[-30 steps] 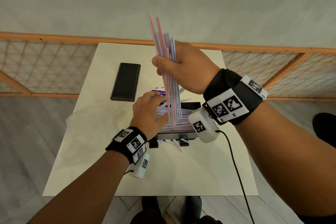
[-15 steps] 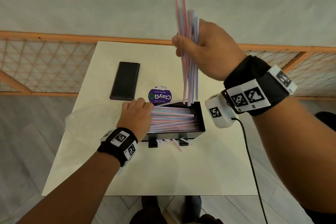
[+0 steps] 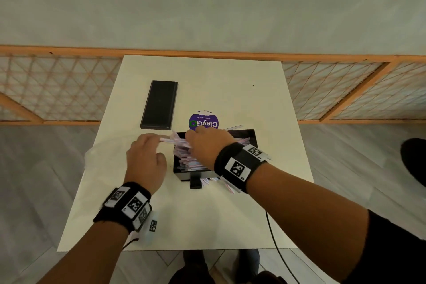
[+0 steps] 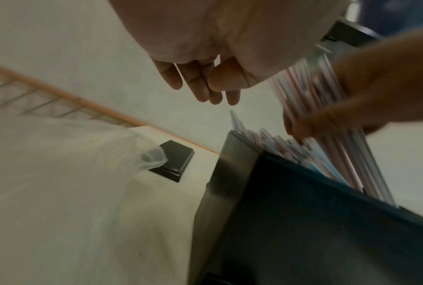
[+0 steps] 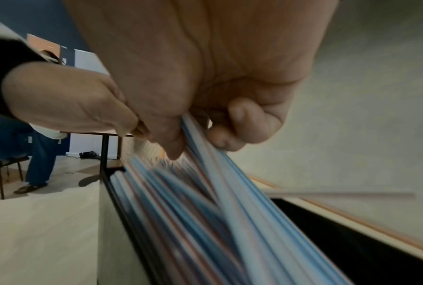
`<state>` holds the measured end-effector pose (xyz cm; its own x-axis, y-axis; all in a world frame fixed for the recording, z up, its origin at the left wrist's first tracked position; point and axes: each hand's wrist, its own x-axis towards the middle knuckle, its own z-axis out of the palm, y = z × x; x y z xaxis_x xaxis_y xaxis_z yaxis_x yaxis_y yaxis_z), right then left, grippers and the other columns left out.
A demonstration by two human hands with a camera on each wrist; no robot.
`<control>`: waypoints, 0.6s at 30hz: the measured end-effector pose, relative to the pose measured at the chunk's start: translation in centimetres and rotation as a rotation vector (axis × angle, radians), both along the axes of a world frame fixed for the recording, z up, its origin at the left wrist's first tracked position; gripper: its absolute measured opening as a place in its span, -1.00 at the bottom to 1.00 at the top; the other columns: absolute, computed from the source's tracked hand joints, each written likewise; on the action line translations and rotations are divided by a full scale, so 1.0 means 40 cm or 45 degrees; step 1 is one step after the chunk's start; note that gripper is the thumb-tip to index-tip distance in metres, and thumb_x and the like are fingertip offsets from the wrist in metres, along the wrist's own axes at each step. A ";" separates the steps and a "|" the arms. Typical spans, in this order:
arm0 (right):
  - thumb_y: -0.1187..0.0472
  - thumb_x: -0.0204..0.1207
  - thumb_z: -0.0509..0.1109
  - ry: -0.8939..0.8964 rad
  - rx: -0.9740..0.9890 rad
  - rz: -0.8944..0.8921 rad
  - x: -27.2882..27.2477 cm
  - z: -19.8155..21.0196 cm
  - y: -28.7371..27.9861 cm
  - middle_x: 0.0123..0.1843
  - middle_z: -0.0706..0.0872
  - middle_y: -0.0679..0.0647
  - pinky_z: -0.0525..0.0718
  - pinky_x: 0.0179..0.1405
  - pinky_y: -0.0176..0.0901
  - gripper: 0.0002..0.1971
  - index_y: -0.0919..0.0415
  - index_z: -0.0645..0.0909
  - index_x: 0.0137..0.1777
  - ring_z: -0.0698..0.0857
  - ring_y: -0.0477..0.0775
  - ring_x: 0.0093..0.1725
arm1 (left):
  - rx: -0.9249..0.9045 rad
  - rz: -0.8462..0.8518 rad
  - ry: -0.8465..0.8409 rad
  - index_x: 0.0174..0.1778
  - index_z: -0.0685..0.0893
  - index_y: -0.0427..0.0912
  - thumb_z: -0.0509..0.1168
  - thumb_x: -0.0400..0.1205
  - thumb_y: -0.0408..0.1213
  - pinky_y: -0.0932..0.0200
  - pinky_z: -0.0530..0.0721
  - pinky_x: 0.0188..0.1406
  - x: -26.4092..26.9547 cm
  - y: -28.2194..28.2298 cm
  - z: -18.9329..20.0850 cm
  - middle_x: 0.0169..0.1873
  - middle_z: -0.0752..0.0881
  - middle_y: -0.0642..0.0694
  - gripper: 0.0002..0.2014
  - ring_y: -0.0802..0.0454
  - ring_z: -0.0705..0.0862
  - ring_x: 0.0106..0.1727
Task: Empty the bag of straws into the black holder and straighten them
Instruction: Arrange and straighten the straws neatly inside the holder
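Observation:
The black holder (image 3: 250,136) stands mid-table, full of pink, blue and white straws (image 3: 185,160) lying lengthwise. My right hand (image 3: 207,143) reaches down into it, fingers curled round a bundle of straws (image 5: 205,221) whose far ends rest in the holder (image 5: 351,227). My left hand (image 3: 147,157) hovers by the holder's left end. Its fingers (image 4: 205,88) are straight and loose, their tips at the straw ends that stick out there. One straw juts past the back rim. The empty clear bag (image 4: 59,173) lies to the left.
A flat black box (image 3: 159,104) lies at the back left, a round purple lid (image 3: 204,122) behind the holder. A few straws (image 3: 228,185) poke out under the holder's front. A black cable (image 3: 274,237) runs off the near edge. A wooden lattice rail borders the table.
My right hand has brought its bundle from upright above the table down into the holder. My left hand has come off the holder's left end and shifted slightly left.

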<state>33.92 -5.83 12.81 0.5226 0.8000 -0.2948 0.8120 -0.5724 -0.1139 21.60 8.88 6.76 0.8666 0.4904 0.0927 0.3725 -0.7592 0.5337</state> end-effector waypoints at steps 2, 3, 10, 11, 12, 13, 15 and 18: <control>0.08 0.74 0.20 0.032 -0.032 -0.037 0.007 -0.021 -0.004 0.24 0.62 0.18 0.71 -0.03 0.14 -0.71 0.17 0.47 0.37 0.72 0.30 0.13 | -0.241 0.126 -0.059 0.35 0.69 -0.13 0.19 0.58 -0.55 -0.06 0.55 0.34 -0.016 0.019 -0.001 0.29 0.62 -0.14 -0.54 -0.16 0.61 0.24; 0.05 0.73 0.21 0.046 -0.044 -0.055 0.011 -0.027 -0.009 0.25 0.60 0.18 0.70 -0.03 0.13 -0.70 0.15 0.48 0.38 0.71 0.30 0.13 | -0.359 0.184 -0.072 0.38 0.66 -0.11 0.20 0.63 -0.54 0.04 0.54 0.31 -0.018 0.024 -0.002 0.30 0.61 -0.12 -0.56 -0.10 0.62 0.23; -0.07 0.71 0.25 0.070 -0.253 -0.116 0.035 -0.010 -0.042 0.25 0.59 0.16 0.72 0.12 0.14 -0.63 0.10 0.57 0.38 0.68 0.25 0.16 | -0.679 0.200 0.122 0.58 0.48 -0.05 0.31 0.72 -0.29 0.15 0.53 0.12 0.039 0.015 -0.007 0.34 0.61 0.02 -0.53 0.13 0.67 0.02; -0.10 0.69 0.26 0.065 -0.258 -0.118 0.035 -0.002 -0.044 0.24 0.60 0.15 0.71 0.11 0.11 -0.61 0.10 0.59 0.38 0.68 0.25 0.15 | -0.680 0.173 0.121 0.58 0.48 -0.05 0.28 0.74 -0.28 0.12 0.55 0.16 0.050 0.012 -0.004 0.35 0.61 0.01 -0.54 0.08 0.69 0.06; -0.12 0.68 0.27 0.058 -0.239 -0.121 0.033 0.006 -0.045 0.24 0.60 0.15 0.70 0.09 0.08 -0.59 0.11 0.59 0.38 0.68 0.24 0.15 | -0.691 0.152 0.102 0.58 0.49 -0.05 0.23 0.75 -0.28 0.09 0.59 0.20 0.060 0.010 -0.002 0.36 0.62 -0.01 -0.57 0.01 0.70 0.12; -0.13 0.66 0.28 0.057 -0.200 -0.132 0.032 0.014 -0.045 0.25 0.59 0.15 0.67 0.06 0.05 -0.57 0.11 0.58 0.40 0.67 0.24 0.15 | -0.711 0.141 0.078 0.57 0.51 -0.06 0.19 0.77 -0.26 0.07 0.62 0.22 0.073 0.010 -0.001 0.36 0.64 -0.04 -0.59 -0.05 0.72 0.16; -0.13 0.64 0.32 0.072 -0.073 -0.168 0.031 0.027 -0.042 0.36 0.54 0.16 0.66 0.07 0.05 -0.51 0.11 0.51 0.47 0.67 0.26 0.20 | -0.759 0.133 0.065 0.57 0.53 -0.08 0.14 0.80 -0.19 0.13 0.64 0.17 0.098 0.010 0.005 0.37 0.66 -0.09 -0.61 -0.11 0.72 0.22; -0.08 0.65 0.32 0.110 0.037 -0.198 0.038 0.022 -0.026 0.53 0.40 0.16 0.70 0.20 0.10 -0.42 0.10 0.36 0.61 0.66 0.27 0.29 | -0.672 0.032 0.162 0.56 0.55 -0.03 0.24 0.77 -0.03 0.10 0.56 0.30 0.125 0.015 0.014 0.32 0.65 -0.05 -0.57 -0.03 0.66 0.30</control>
<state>35.44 -6.86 13.67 0.6145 0.7201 -0.3222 0.7002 -0.6860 -0.1978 26.62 9.49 7.32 0.8423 0.4626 -0.2767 0.4737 -0.3901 0.7896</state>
